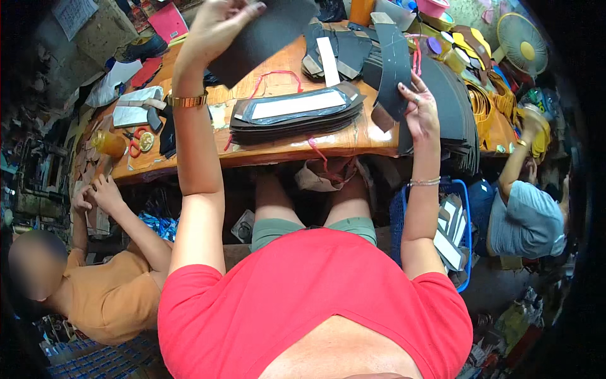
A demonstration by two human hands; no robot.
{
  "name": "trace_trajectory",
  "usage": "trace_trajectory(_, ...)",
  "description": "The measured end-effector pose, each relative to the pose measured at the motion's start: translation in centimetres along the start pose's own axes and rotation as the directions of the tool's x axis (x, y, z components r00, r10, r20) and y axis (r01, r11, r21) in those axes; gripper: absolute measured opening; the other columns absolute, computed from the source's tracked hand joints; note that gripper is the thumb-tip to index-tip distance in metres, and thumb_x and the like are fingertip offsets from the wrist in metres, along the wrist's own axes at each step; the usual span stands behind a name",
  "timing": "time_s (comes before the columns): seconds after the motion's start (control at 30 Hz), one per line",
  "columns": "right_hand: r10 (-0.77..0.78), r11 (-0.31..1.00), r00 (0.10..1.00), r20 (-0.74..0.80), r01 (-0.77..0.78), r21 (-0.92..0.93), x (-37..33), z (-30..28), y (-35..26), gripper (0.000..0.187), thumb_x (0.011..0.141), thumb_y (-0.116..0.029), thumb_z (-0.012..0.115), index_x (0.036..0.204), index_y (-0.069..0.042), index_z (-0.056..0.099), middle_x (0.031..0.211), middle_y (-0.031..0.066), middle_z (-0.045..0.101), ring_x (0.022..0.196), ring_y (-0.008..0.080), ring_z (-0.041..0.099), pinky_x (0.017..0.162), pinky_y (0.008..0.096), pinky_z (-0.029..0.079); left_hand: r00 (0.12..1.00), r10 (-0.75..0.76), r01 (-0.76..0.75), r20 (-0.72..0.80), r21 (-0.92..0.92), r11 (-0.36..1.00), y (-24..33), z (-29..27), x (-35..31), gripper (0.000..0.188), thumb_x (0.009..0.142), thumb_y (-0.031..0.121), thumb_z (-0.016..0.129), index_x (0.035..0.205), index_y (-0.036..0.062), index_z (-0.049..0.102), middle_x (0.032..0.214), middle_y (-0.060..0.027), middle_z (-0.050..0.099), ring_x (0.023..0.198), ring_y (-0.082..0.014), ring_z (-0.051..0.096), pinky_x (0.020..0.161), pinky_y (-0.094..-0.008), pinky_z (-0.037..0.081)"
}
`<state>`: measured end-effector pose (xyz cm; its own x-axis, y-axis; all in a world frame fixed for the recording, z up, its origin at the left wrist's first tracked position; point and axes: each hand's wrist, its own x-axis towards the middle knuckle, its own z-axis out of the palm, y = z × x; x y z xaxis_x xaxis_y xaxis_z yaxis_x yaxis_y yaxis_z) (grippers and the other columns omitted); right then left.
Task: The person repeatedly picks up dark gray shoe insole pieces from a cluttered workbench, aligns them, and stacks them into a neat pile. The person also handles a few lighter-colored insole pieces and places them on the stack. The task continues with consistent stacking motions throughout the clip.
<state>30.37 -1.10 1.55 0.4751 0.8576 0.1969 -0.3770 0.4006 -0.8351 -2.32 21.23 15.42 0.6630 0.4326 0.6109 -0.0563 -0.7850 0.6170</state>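
My left hand (218, 28), raised at the upper left, is closed on the edge of a dark grey sheet (268, 41) that is held tilted above the table. On the right, my right hand (421, 108) pinches a curved dark strip (392, 66) with pale marks and brownish ends. Between the hands lies a stack of curved dark pieces (297, 129), topped by a white strip (298, 105). Behind it is another pile of dark cut pieces (350, 50) with a white strip on it. A large pile of dark sheets (451, 114) sits beside my right hand.
The wooden table (252, 151) carries orange-handled scissors (134, 144) and a jar of amber stuff (108, 144) at left. A blue basket (466, 240) of cut pieces stands by my right arm. One person (107, 284) sits left, another (527, 218) right. A fan (522, 44) stands far right.
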Motion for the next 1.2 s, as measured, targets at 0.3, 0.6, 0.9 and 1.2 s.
trace_trajectory(0.3, -0.042, 0.997, 0.999, -0.015, 0.041, -0.063, -5.0, 0.7, -0.5, 0.043, 0.083, 0.010, 0.068, 0.124, 0.001, 0.058, 0.118, 0.0114, 0.066, 0.105, 0.0178, 0.065, 0.094, 0.0312, 0.053, 0.841, -0.183, 0.250, 0.510, -0.066, 0.966, -8.3, 10.9, -0.9, 0.027, 0.094, 0.018, 0.066, 0.116, 0.0025, 0.068, 0.100, -0.0054, 0.070, 0.095, -0.0101, 0.064, 0.087, -0.0258, 0.050)
trace_trajectory(0.6, -0.163, 0.978, 0.983, -0.090, 0.149, -0.144, -7.2, 0.6, -1.6, 0.042, 0.079, 0.013, 0.070, 0.118, 0.002, 0.062, 0.115, 0.0107, 0.067, 0.102, 0.0164, 0.065, 0.093, 0.0305, 0.053, 0.845, -0.127, 0.241, 0.519, -0.157, 0.958, -11.9, 15.9, -0.9, 0.030, 0.096, 0.018, 0.065, 0.122, 0.0034, 0.066, 0.097, -0.0013, 0.068, 0.089, -0.0066, 0.057, 0.082, -0.0240, 0.047)
trace_trajectory(0.9, -0.318, 0.923, 0.948, -0.009, 0.308, -0.232, -5.1, 2.8, -0.4, 0.037, 0.078, 0.015, 0.070, 0.114, 0.004, 0.066, 0.109, 0.0105, 0.070, 0.098, 0.0147, 0.065, 0.090, 0.0291, 0.052, 0.853, -0.233, 0.229, 0.468, 0.065, 0.971, -11.5, 14.4, -3.6, 0.052, 0.087, 0.032, 0.075, 0.133, 0.0123, 0.060, 0.094, -0.0023, 0.060, 0.092, -0.0130, 0.056, 0.083, -0.0270, 0.046)
trace_trajectory(1.2, -0.286, 0.945, 0.958, 0.003, 0.282, -0.165, -3.9, 5.0, 1.8, 0.039, 0.078, 0.015, 0.070, 0.115, 0.005, 0.065, 0.110, 0.0109, 0.069, 0.099, 0.0144, 0.065, 0.092, 0.0288, 0.052, 0.908, -0.035, -0.116, 0.417, 0.331, 0.936, -8.2, 13.7, -7.0, 0.099, 0.064, 0.056, 0.083, 0.145, 0.0135, 0.047, 0.118, -0.0183, 0.061, 0.114, -0.0338, 0.056, 0.100, -0.0429, 0.042)
